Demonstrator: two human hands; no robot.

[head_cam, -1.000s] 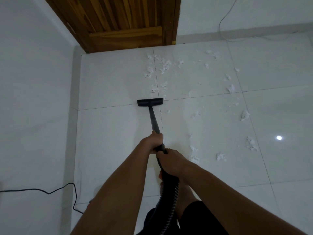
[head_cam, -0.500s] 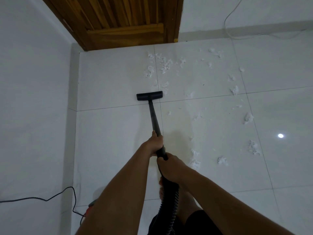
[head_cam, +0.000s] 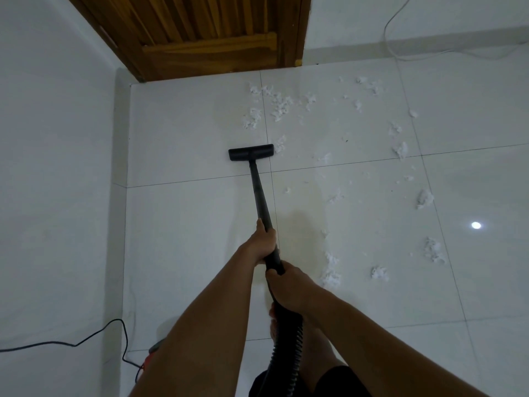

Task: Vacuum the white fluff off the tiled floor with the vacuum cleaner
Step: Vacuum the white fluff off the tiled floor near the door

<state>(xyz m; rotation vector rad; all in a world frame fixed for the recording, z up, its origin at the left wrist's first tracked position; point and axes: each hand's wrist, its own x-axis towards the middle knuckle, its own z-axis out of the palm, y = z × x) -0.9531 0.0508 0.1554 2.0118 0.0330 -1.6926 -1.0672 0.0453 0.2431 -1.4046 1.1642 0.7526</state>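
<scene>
While left hand (head_cam: 262, 243) and right hand (head_cam: 289, 285) gripped the wand (head_cam: 259, 190) — left ahead — its nozzle (head_cam: 251, 152) sat on tiles (head_cam: 186, 138). Fluff (head_cam: 281, 144) lay just beside.

The floor tiles (head_cam: 186, 239) under me are glossy and smooth, throwing back a bright spot of light at 3 o'clock. The fluff (head_cam: 282, 106) at 1 o'clock looks soft, ragged and cottony. My vacuum's wand (head_cam: 259, 193) and floor head (head_cam: 251, 152) are matt black plastic, and its hose (head_cam: 289, 353) is ribbed. At 12 o'clock the door (head_cam: 211, 32) is grained, varnished wood.
</scene>
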